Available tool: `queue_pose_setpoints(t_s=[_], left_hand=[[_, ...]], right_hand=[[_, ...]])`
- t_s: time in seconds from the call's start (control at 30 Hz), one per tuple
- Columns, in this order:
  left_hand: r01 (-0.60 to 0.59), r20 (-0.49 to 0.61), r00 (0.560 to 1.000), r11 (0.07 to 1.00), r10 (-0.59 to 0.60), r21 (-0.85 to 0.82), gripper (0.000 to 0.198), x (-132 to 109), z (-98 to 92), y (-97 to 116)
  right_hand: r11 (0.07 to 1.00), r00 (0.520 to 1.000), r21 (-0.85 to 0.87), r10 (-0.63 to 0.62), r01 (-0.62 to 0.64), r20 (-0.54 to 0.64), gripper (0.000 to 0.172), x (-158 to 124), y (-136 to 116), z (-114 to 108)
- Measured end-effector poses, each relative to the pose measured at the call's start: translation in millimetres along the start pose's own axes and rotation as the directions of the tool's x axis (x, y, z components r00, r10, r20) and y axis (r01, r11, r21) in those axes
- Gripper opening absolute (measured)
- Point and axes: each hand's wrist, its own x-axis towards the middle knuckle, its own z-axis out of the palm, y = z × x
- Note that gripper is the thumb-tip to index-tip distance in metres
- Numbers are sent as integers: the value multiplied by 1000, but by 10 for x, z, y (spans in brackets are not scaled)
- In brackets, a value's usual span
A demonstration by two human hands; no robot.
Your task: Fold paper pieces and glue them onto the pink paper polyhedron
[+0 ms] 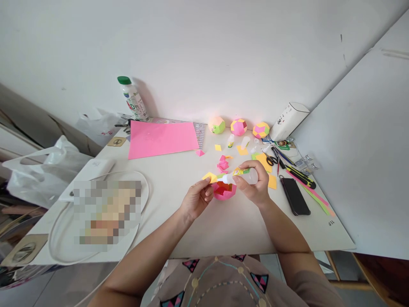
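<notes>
Three paper balls (239, 127) stood closed by the wall (223, 64), while the pink ball (225, 197) sat open-topped (seemingly unfinished) between the left hand (195, 199), fingertips pinching a yellow piece (210, 176), and the right hand (258, 187), fingers curled round a squeeze bottle (251, 175).

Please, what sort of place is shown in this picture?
Probably a craft table, perhaps at home: a glue bottle in the right hand, colourful paper balls along the wall, and black scissors beside yellow paper.
</notes>
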Motion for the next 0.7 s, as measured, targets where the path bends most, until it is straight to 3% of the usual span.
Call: queue_pose_setpoints(t_s=[0.3,0.7], left_hand=[[25,78,997,998,-30,53,29,-23,20,8],[-5,103,995,996,-4,84,36,-29,15,-12]], right_hand=[[997,999,-58,-43,45,29,20,-18,3,32],[987,994,-133,-79,88,76,20,-19,-40,-6]])
